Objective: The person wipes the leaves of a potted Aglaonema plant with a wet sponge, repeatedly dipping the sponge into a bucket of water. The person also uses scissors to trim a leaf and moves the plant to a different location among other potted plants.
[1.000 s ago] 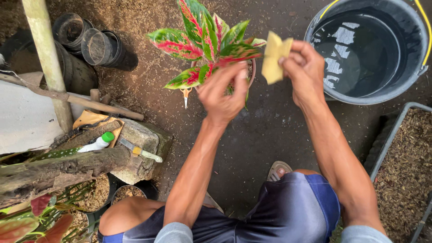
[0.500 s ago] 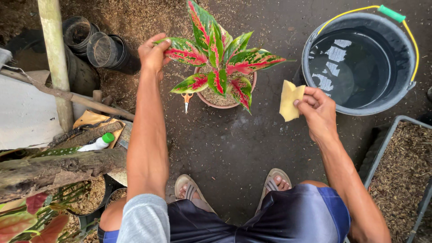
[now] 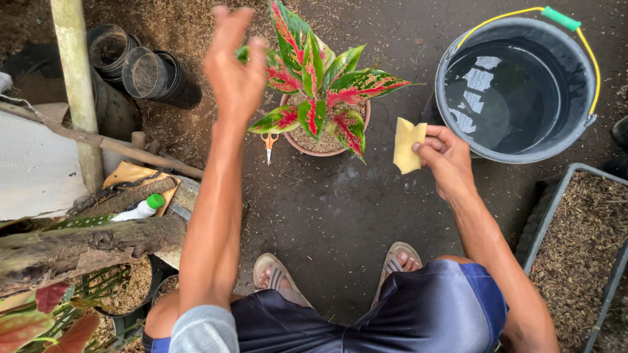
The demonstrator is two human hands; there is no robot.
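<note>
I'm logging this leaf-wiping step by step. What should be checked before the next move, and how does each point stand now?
1. Right hand grips the yellow cloth: ok.
2. Left hand on a leaf of the potted plant: cannot tell, blurred.
3. Pot upright on the ground: ok.
4. Bucket holds water, beside right hand: ok.
5. Scissors lie against the pot, under the leaves: not ok.

Water-filled bucket (image 3: 451,98) (yellow handle), stacked black pots (image 3: 140,72), orange scissors (image 3: 269,145), white bottle (image 3: 137,209).
</note>
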